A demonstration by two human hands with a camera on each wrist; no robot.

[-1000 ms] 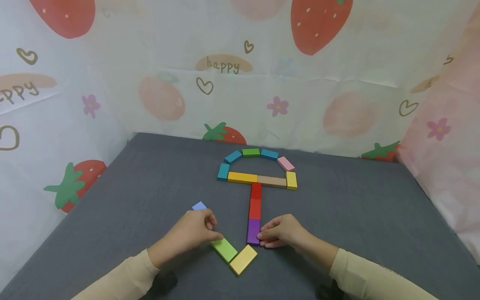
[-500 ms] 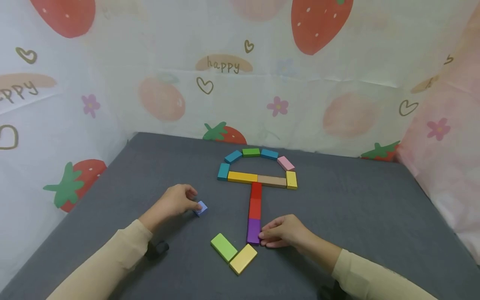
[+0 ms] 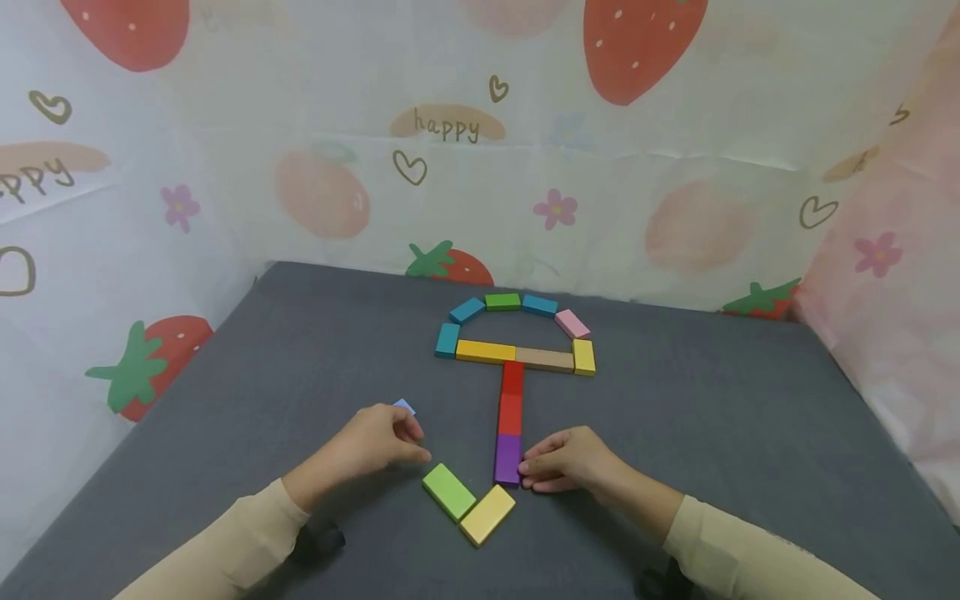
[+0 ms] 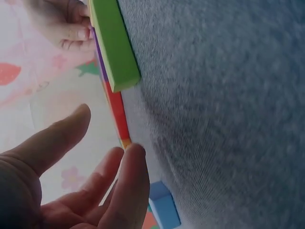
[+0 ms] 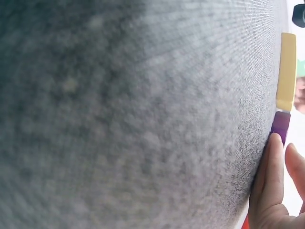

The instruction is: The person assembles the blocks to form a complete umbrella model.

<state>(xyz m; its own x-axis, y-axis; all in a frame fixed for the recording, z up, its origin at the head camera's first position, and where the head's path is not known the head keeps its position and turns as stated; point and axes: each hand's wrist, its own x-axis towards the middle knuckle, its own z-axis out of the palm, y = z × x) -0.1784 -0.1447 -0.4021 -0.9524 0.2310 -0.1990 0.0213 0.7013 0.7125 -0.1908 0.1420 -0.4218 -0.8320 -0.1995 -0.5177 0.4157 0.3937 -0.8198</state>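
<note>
My left hand hovers over the cloth between a light blue block and a light green block. In the left wrist view its thumb and fingers are spread apart, with nothing between them. The hand partly hides the light blue block. Beside the lower end of a purple block, my right hand touches the block's right side with nearly straight fingertips. A yellow block meets the light green one in a V below the purple block. Red blocks continue the line upward.
Several blocks form an arch, with a green block at its top. An orange-yellow block and a tan block make its straight base. Dark grey cloth covers the table, and a printed curtain stands behind.
My left hand went from the light green block up to the light blue block, then came back down and right, off it. The right hand stays beside the purple block.
</note>
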